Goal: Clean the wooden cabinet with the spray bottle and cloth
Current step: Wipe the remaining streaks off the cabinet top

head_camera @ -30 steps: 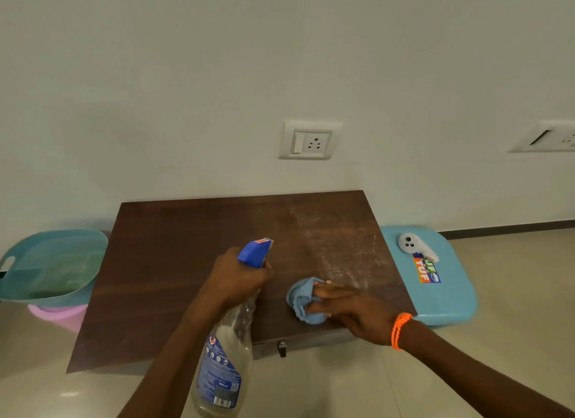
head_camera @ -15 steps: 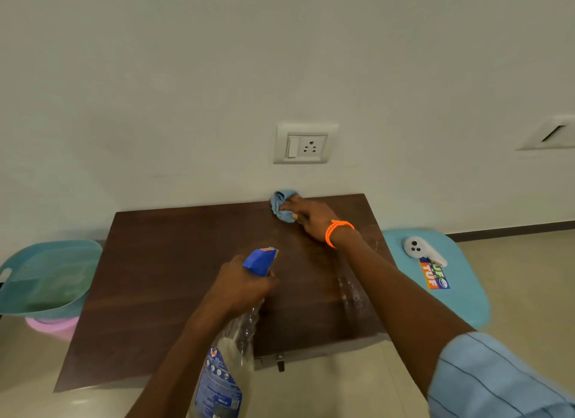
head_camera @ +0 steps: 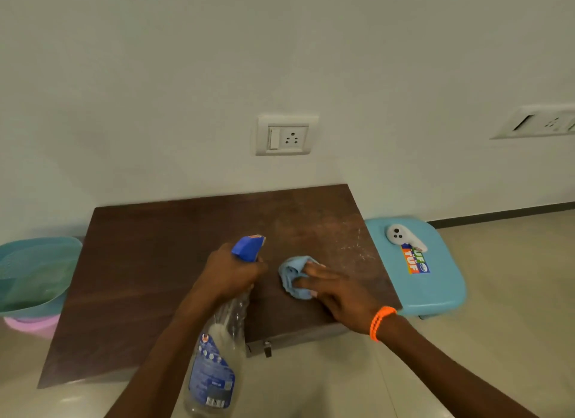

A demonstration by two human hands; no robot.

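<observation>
The dark wooden cabinet (head_camera: pixel 149 262) stands against the white wall, its top seen from above. My left hand (head_camera: pixel 231 273) grips the neck of a clear spray bottle (head_camera: pixel 214 368) with a blue trigger head, held over the cabinet's front middle with its nozzle pointing away from me. My right hand (head_camera: pixel 337 288), with an orange band on the wrist, presses a crumpled light blue cloth (head_camera: pixel 294 277) onto the cabinet top right of centre. White dusty streaks (head_camera: pixel 351 246) show on the wood beyond the cloth, toward the right edge.
A light blue plastic stool (head_camera: pixel 435 290) stands right of the cabinet with a white controller (head_camera: pixel 401 237) on it. At the left are a teal tub (head_camera: pixel 34 274) and a pink one beneath. A wall socket (head_camera: pixel 286 136) sits above the cabinet. Tiled floor lies in front.
My right hand drew the cloth back from the cabinet's far edge by the wall to the near right part of the top. The left hand with the bottle hardly moved.
</observation>
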